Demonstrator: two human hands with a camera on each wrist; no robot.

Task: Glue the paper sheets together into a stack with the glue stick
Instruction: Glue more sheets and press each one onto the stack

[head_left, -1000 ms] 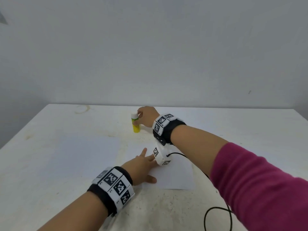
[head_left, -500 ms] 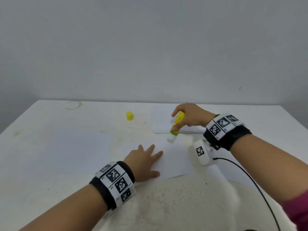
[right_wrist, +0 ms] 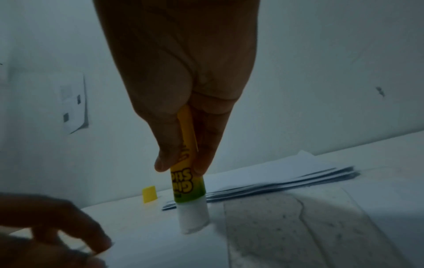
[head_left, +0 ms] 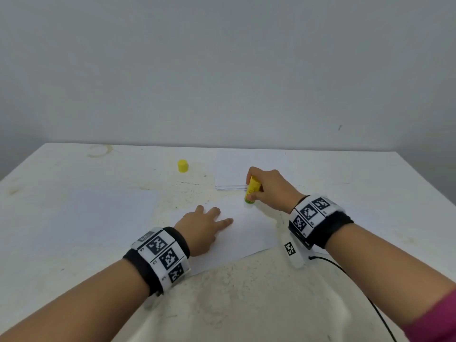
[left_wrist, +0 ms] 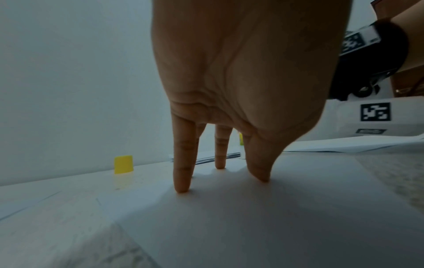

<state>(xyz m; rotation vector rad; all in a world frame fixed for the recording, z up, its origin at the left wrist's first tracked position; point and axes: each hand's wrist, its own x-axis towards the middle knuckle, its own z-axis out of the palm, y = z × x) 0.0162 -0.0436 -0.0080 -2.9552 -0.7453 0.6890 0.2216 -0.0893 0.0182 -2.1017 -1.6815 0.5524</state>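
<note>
My right hand (head_left: 265, 188) grips an uncapped yellow and green glue stick (head_left: 251, 191) (right_wrist: 187, 185), held nearly upright, its white glue tip (right_wrist: 193, 220) touching the far right corner of a single white sheet (head_left: 246, 233) in front of me. My left hand (head_left: 204, 225) lies flat on that sheet with its fingers (left_wrist: 182, 163) spread and straight, pressing it down. A stack of white sheets (head_left: 237, 171) (right_wrist: 275, 179) lies farther back, just behind the right hand. Another single sheet (head_left: 103, 213) lies to the left.
The glue stick's yellow cap (head_left: 182, 166) (left_wrist: 123, 164) stands upright on the white table (head_left: 370, 193), left of the stack. A black cable (head_left: 357, 287) runs from my right wrist off toward the near right edge. A grey wall rises behind the table.
The right hand lifted the glue stick off its cap at the back, carried it right and down, and now its tip rests on the sheet. The left hand stayed on the sheet.
</note>
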